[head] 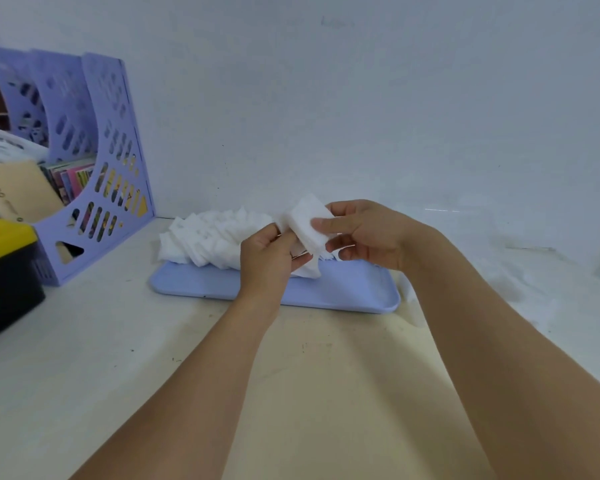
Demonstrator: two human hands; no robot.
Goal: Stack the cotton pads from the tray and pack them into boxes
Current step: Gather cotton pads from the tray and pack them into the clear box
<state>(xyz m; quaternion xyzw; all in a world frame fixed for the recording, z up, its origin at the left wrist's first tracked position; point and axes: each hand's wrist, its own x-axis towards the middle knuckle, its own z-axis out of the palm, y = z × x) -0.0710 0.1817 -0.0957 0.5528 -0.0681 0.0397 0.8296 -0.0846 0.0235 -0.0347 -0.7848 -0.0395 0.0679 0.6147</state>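
Right hand: grip closed on one compact stack of white cotton pads, thumb across its near face, fingers behind. Left hand: fingers curled against the stack's lower left edge, pinching a loose pad that hangs below. Both hands are raised over one lilac tray, whose far side carries one heap of unsorted pads; individual pads too numerous and blurred to count. Tray rests on a pale worktop against a white wall. At left: one lilac perforated file rack holding papers, and one yellow-lidded black box.
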